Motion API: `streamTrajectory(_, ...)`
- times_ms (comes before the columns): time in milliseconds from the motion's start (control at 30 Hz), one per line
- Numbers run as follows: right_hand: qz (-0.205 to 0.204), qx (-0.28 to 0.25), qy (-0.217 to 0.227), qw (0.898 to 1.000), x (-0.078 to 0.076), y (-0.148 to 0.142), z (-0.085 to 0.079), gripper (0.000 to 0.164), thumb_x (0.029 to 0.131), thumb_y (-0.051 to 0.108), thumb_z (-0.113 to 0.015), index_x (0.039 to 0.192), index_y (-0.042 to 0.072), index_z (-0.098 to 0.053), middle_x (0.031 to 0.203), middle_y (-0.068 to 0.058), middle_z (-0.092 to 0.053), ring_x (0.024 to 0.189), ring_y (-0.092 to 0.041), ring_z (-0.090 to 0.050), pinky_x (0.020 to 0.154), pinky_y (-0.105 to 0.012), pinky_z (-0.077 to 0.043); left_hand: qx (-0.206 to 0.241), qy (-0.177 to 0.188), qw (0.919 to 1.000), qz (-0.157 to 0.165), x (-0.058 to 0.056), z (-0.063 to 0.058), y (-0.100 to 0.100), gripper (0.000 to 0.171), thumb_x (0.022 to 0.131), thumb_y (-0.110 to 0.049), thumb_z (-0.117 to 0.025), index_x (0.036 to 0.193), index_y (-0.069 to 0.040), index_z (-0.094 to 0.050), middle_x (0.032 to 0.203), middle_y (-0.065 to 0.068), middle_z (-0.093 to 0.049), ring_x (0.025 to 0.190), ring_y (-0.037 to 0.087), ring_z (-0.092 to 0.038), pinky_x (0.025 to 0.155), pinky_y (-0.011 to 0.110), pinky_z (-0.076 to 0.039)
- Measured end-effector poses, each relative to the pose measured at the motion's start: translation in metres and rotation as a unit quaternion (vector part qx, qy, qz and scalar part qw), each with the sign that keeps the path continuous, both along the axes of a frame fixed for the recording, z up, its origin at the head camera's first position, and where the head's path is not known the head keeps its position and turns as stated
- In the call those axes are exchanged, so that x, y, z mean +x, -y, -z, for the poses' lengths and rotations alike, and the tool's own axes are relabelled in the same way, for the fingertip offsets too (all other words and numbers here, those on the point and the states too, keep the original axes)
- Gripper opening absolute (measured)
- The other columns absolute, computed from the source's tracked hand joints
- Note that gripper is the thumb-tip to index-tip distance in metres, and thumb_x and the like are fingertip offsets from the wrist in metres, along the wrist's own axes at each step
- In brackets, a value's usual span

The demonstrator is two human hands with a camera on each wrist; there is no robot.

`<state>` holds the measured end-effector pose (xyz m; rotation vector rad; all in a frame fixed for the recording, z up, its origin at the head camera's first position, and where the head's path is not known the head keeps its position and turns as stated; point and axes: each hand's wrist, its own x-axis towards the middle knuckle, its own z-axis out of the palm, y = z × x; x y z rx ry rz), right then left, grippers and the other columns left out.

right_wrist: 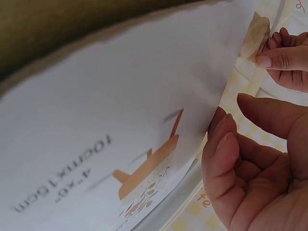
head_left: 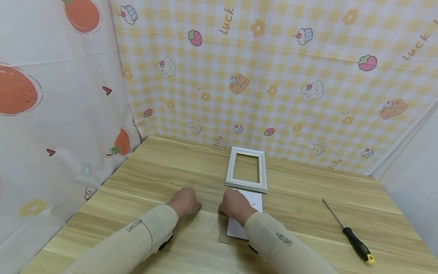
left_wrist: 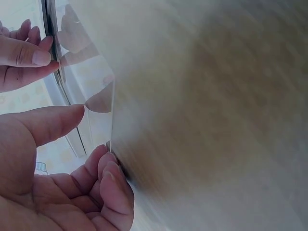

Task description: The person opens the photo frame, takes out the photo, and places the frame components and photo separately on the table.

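Observation:
Both hands are close together over the table, a clear, shiny sheet [left_wrist: 98, 79] between them. My left hand [head_left: 184, 201] pinches one edge of it, the thumb mirrored in its surface in the left wrist view. My right hand [head_left: 236, 205] grips the opposite edge, thumb and fingertips showing at upper left in that same view. Beneath the right hand lies a white printed card [head_left: 236, 228], partly covered by hand and wrist. In the right wrist view the card reads 10cmx15cm and 4"x6". A brown board edge [head_left: 223, 236] shows along the card's left side.
A white picture frame [head_left: 231, 167] with an open middle lies behind the card. To the right is a screwdriver [head_left: 356, 243] with a black and yellow handle. Printed cloth [head_left: 219, 76] hangs along the back and left of the wooden table [head_left: 137, 182].

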<state>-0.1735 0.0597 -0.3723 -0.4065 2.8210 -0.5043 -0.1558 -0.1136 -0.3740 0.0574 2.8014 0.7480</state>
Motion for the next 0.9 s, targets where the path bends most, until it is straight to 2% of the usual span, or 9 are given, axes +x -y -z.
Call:
streamTrajectory(333, 0.002, -0.004, 0.009, 1.000, -0.001, 0.001, -0.003, 0.035, 0.083, 0.009, -0.067, 0.055, 0.011, -0.046, 0.055, 0.001, -0.041, 0.051, -0.014, -0.037, 0.051, -0.026, -0.034, 0.010, -0.002, 0.9999, 0.009, 0.003, -0.001, -0.002, 0.040, 0.087, -0.010, -0.066, 0.056, -0.013, -0.040, 0.057, -0.001, -0.038, 0.052, 0.012, -0.037, 0.051, 0.023, -0.034)
streamTrajectory(633, 0.013, -0.002, 0.015, 1.000, -0.001, 0.002, 0.000, 0.041, 0.085, 0.011, -0.069, 0.053, 0.013, -0.043, 0.052, 0.003, -0.037, 0.049, -0.012, -0.035, 0.049, -0.025, -0.032, 0.012, -0.017, 0.9997, 0.012, 0.005, 0.002, -0.003, 0.045, 0.087, -0.008, -0.065, 0.053, -0.014, -0.036, 0.053, -0.004, -0.033, 0.048, 0.009, -0.030, 0.047, 0.020, -0.029)
streamTrajectory(767, 0.003, -0.028, 0.016, 0.999, 0.000, -0.002, -0.001, 0.040, 0.085, 0.009, -0.067, 0.053, 0.012, -0.042, 0.051, 0.004, -0.034, 0.048, -0.012, -0.032, 0.047, -0.025, -0.029, 0.014, -0.018, 0.9996, 0.014, 0.006, 0.003, -0.003, 0.045, 0.087, -0.009, -0.065, 0.053, -0.015, -0.036, 0.051, -0.005, -0.033, 0.047, 0.008, -0.030, 0.046, 0.019, -0.028)
streamTrajectory(833, -0.003, -0.048, 0.015, 0.999, 0.000, -0.008, -0.003, 0.026, 0.086, 0.009, -0.065, 0.062, 0.006, -0.055, 0.059, 0.001, -0.049, 0.053, -0.012, -0.041, 0.051, -0.027, -0.038, 0.018, -0.013, 0.9997, 0.014, 0.006, 0.003, -0.003, 0.044, 0.087, -0.009, -0.065, 0.053, -0.014, -0.037, 0.051, -0.005, -0.033, 0.046, 0.008, -0.030, 0.045, 0.020, -0.028)
streamTrajectory(900, -0.001, -0.077, 0.017, 0.997, 0.000, -0.014, -0.005, 0.013, 0.088, 0.010, -0.064, 0.081, 0.000, -0.066, 0.077, -0.004, -0.063, 0.066, -0.014, -0.053, 0.060, -0.031, -0.047, 0.023, -0.008, 0.9996, 0.012, 0.006, 0.003, -0.003, 0.041, 0.087, -0.008, -0.064, 0.054, -0.013, -0.039, 0.051, -0.004, -0.034, 0.046, 0.009, -0.031, 0.045, 0.020, -0.029)
